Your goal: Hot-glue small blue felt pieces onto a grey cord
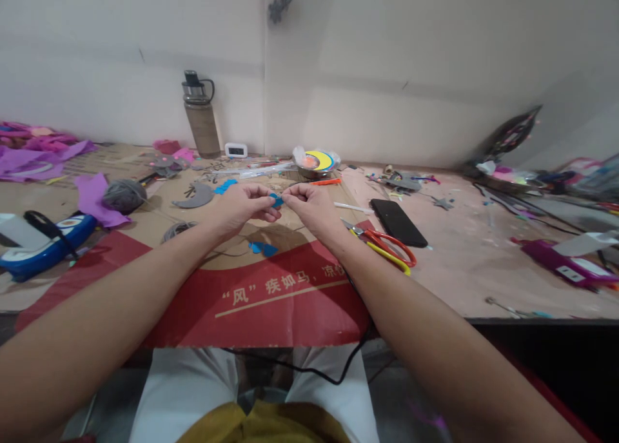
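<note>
A small blue piece (276,200), which looks like felt, is pinched between my two hands above the cardboard. My left hand (249,206) grips its left side with thumb and fingers closed. From the other side my right hand (309,204) pinches it too. Below the hands, more blue cut pieces (264,249) lie on the red and brown cardboard (290,320). Other blue pieces (225,186) rest behind my left hand, beside a grey crescent moon shape (194,196). Grey yarn (178,231) is partly hidden by my left forearm.
Right of my hands lie red and yellow scissors (387,246) and a black phone (398,222). A blue glue gun (48,246) and a grey yarn ball (124,196) are at left, a purple glue gun (565,262) at right. A bottle (201,117) stands by the wall.
</note>
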Action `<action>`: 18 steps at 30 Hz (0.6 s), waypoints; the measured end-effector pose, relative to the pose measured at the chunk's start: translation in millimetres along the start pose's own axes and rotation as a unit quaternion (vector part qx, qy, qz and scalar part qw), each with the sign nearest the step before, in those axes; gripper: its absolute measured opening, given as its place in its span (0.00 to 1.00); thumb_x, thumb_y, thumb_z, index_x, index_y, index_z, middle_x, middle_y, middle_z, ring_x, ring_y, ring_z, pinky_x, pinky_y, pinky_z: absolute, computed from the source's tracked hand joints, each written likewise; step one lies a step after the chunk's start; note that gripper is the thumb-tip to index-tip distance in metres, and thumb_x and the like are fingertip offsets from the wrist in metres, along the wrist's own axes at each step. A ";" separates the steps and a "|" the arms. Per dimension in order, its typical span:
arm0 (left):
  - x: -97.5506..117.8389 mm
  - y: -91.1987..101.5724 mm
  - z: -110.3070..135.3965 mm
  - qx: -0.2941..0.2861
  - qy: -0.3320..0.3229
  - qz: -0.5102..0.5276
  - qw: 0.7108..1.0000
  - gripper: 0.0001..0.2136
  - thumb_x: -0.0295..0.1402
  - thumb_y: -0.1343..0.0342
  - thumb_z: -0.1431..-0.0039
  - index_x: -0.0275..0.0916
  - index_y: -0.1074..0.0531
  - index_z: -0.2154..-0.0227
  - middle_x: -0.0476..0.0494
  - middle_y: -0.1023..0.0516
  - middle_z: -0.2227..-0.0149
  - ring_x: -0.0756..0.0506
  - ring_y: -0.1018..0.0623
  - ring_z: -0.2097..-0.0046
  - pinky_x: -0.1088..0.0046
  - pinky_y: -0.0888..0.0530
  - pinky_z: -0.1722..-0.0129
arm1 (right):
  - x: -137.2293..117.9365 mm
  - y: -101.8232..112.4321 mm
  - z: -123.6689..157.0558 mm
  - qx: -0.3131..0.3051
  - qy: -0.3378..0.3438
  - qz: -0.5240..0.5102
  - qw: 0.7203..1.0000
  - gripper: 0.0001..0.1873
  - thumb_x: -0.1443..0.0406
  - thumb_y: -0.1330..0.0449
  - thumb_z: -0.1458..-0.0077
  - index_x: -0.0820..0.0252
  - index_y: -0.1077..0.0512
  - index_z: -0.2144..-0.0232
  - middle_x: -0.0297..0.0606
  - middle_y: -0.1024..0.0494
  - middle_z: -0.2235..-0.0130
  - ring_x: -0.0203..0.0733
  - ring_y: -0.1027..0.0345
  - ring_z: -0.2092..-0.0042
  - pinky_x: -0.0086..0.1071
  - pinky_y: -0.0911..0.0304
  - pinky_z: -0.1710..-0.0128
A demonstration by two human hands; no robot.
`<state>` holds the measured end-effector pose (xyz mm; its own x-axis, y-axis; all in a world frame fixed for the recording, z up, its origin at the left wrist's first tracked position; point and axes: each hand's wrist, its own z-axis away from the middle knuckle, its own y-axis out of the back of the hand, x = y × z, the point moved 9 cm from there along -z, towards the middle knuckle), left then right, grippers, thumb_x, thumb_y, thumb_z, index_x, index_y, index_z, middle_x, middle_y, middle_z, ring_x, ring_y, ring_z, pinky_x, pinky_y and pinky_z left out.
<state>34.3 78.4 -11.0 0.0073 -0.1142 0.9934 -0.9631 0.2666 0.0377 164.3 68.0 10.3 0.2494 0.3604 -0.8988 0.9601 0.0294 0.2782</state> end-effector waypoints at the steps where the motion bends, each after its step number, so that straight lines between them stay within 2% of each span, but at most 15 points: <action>1: -0.1 0.1 -0.2 -0.001 -0.001 0.000 1.000 0.07 0.30 0.37 0.51 0.32 0.26 0.71 0.42 0.21 0.75 0.49 0.21 0.73 0.70 0.22 0.66 | 0.2 0.0 0.0 0.000 -0.001 -0.001 1.000 0.07 0.63 0.42 0.51 0.61 0.32 0.77 0.26 0.40 0.80 0.30 0.51 0.76 0.29 0.56 0.75; 9: 1.3 -0.8 0.7 -0.011 -0.017 -0.005 1.000 0.09 0.32 0.36 0.51 0.33 0.26 0.68 0.43 0.20 0.74 0.49 0.21 0.73 0.72 0.22 0.68 | 2.3 -1.9 -1.0 -0.006 -0.002 0.002 1.000 0.08 0.63 0.42 0.49 0.61 0.32 0.76 0.26 0.39 0.80 0.30 0.51 0.76 0.29 0.56 0.75; 18: 1.4 1.2 0.7 -0.001 -0.017 -0.011 1.000 0.07 0.32 0.37 0.50 0.34 0.27 0.71 0.44 0.21 0.76 0.50 0.22 0.74 0.72 0.23 0.69 | 2.9 -4.6 -1.3 -0.022 0.017 0.002 1.000 0.08 0.61 0.41 0.49 0.60 0.32 0.75 0.28 0.37 0.78 0.31 0.49 0.75 0.29 0.53 0.74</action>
<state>33.0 77.9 -9.7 0.0191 -0.1522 0.9882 -0.9623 0.2654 0.0595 160.5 70.1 6.9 0.2474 0.3913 -0.8864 0.9525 0.0696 0.2966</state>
